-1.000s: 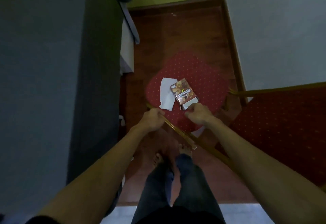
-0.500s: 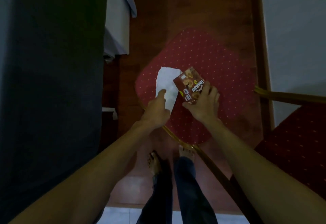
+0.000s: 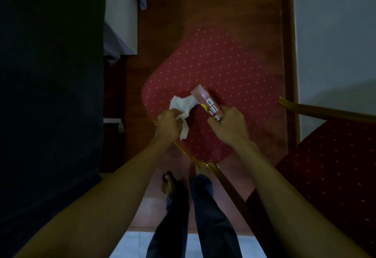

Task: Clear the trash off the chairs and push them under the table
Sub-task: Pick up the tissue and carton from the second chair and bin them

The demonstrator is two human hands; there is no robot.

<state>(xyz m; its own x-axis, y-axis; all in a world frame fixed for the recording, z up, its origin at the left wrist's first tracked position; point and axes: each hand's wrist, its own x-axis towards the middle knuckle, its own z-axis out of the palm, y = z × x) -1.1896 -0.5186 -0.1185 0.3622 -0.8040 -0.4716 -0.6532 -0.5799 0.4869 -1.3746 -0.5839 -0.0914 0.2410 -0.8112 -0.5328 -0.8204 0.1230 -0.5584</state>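
At far left a dark table (image 3: 50, 74) edges the frame; over the red dotted chair seat (image 3: 223, 70) the left hand (image 3: 167, 125) is closed around a crumpled white tissue (image 3: 182, 105), bunched and lifting off the cushion; beside it the right hand (image 3: 230, 125) pinches the near end of a snack box (image 3: 206, 101), tipped up on edge; both look light, the tissue soft and crushable, the box stiff enough to lift by one end; a second chair (image 3: 335, 166) waits at right.
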